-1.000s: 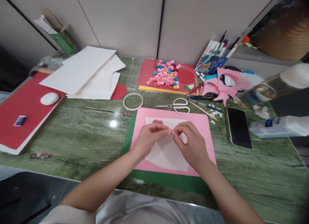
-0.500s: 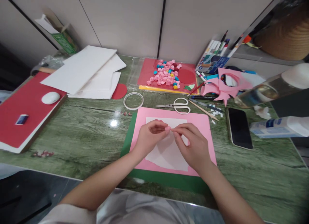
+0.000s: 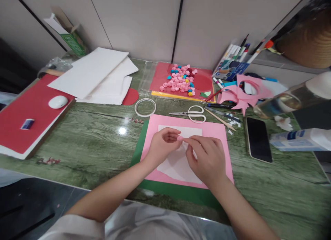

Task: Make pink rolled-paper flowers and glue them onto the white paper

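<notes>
Near the front edge of the green table (image 3: 85, 143), right in front of you, both your hands meet over a pink sheet (image 3: 219, 136). Your left hand (image 3: 162, 147) is curled, its thumb and fingertips closed on a small pink piece (image 3: 180, 138). Your right hand (image 3: 207, 157) comes in from the right with its thumb and forefinger pinched on the same piece, so the two sets of fingertips touch. The piece is too small to tell its shape. It is held just above a white paper (image 3: 178, 166) that lies on the pink sheet, and the pink sheet lies on a green sheet (image 3: 138, 147) that shows along its left and near edges.

Just beyond the pink sheet lie white scissors (image 3: 191, 113), with a white ring (image 3: 145, 107) to their left and a wooden stick (image 3: 219, 118) to their right. Farther back, a red sheet (image 3: 204, 82) carries a heap of small paper rolls (image 3: 179, 80), mostly pink with a few blue and yellow. To its right are a box of markers (image 3: 230, 60) and pink paper with a round hole cut out (image 3: 244, 91).

A dark phone (image 3: 258, 139) lies face up to the right of the pink sheet, and a white glue bottle (image 3: 300, 140) lies on its side beyond it. On the far left, white sheets (image 3: 95, 74) are stacked beside a red board (image 3: 18, 112) that holds a white mouse (image 3: 58, 102) and an eraser (image 3: 27, 123).
</notes>
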{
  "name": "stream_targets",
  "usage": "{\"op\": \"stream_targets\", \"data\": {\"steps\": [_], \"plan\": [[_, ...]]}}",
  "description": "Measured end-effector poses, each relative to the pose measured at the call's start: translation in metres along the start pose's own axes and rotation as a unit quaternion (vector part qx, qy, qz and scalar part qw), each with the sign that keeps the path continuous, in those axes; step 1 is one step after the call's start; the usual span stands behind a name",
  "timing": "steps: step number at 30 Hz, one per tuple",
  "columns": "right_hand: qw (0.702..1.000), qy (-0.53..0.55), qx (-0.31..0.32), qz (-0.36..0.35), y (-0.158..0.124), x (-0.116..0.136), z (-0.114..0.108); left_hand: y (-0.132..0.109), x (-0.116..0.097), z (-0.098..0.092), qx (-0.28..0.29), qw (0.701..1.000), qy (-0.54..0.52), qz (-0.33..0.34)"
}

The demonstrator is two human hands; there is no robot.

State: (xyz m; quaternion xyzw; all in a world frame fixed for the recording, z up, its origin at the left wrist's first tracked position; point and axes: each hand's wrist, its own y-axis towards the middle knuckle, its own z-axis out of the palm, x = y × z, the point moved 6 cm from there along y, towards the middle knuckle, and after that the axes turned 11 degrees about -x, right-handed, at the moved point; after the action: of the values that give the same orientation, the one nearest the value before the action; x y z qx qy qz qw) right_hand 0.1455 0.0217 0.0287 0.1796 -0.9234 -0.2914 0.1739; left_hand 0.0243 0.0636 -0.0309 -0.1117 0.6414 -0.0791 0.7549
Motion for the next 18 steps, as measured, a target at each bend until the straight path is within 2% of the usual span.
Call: {"op": "stream_targets", "data": {"steps": [3,6,11,15,18], "plan": [[0.999,0.000,0.023,0.031,0.000,-0.001,0.004,0.000,0.002,0.000,0.011,0.998,-0.040,-0.037],[0.992,0.056,0.059,0.097,-0.001,-0.005,0.008,0.000,0.004,0.001,0.022,0.996,-0.065,-0.055],[0.943,0.180,0.130,0.248,-0.005,-0.017,0.017,-0.002,0.001,0.003,0.029,0.997,-0.065,-0.041],[0.929,0.186,0.138,0.289,-0.006,-0.026,0.020,-0.005,-0.004,0.005,0.048,0.996,-0.074,-0.023],[0.928,0.179,0.139,0.294,-0.007,-0.029,0.022,-0.006,-0.005,0.008,0.077,0.991,-0.107,-0.037]]}}
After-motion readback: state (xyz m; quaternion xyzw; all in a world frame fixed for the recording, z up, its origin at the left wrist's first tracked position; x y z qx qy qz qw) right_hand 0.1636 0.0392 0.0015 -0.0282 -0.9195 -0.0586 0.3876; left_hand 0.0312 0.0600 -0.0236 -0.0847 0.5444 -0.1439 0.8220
